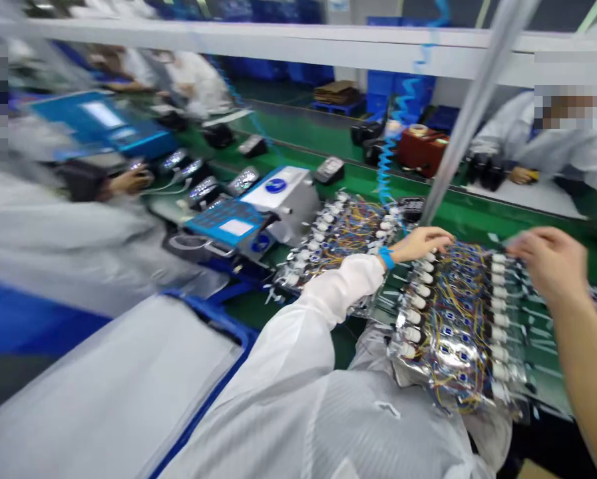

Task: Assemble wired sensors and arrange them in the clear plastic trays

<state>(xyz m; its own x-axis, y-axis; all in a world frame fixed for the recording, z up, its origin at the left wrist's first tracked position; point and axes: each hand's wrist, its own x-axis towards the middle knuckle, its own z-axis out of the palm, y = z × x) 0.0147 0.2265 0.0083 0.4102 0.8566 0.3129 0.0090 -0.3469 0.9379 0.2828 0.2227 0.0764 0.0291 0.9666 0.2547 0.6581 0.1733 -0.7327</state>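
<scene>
In front of me lies a clear plastic tray (402,369) with rows of small wired assemblies (458,306), white round parts along both sides and yellow, red and blue wires between. My left hand (420,243), with a blue wrist band (386,258), is at the tray's far left corner, fingers bent down and closed; what they hold is hidden. My right hand (552,259) is above the far right corner, fingertips pinched together around something pale and too blurred to name. To the left sits a second tray of similar wired assemblies (348,229).
A blue-and-white machine (283,199) stands left of the trays on the green bench. A coiled blue hose (385,159) hangs down beside a metal post (472,113). A blue bin with a white lining (128,386) is at my left. Co-workers (532,140) sit around.
</scene>
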